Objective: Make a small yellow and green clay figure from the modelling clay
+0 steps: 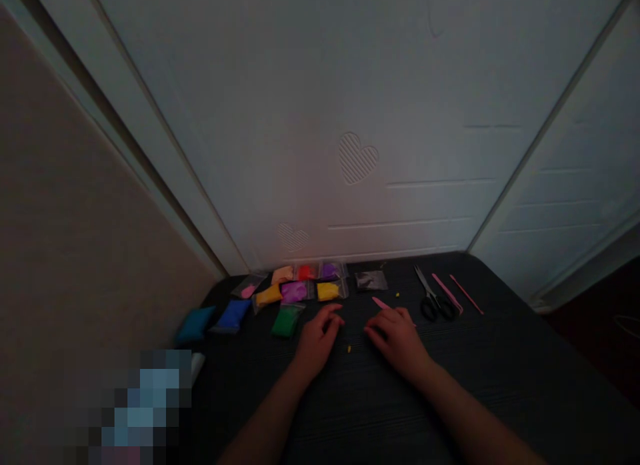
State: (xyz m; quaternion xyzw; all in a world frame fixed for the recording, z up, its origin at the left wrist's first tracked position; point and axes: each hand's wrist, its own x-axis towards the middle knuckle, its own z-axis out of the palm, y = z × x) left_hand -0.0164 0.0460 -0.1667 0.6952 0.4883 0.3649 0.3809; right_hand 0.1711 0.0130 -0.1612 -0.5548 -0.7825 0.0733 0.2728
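My left hand (316, 335) rests on the dark table with its thumb and forefinger apart and nothing visible between them. Opposite it, my right hand (399, 336) has bent fingers, their tips close to the thumb; anything between them is too small or hidden to make out. Partly under that hand lies a pink modelling tool (381, 303). A tiny yellow piece (349, 349) sits on the table between my hands, and another yellow bit (397, 294) lies beyond my right hand. Beside my left fingers is a packet of green clay (287, 321).
Clay packets in several colours, among them yellow (329, 291), purple (295, 292) and blue (233, 316), lie at the back left. Scissors (430, 295) and two pink tools (447, 291) are at the right. A white panel (300, 118) rises behind the table (360, 411).
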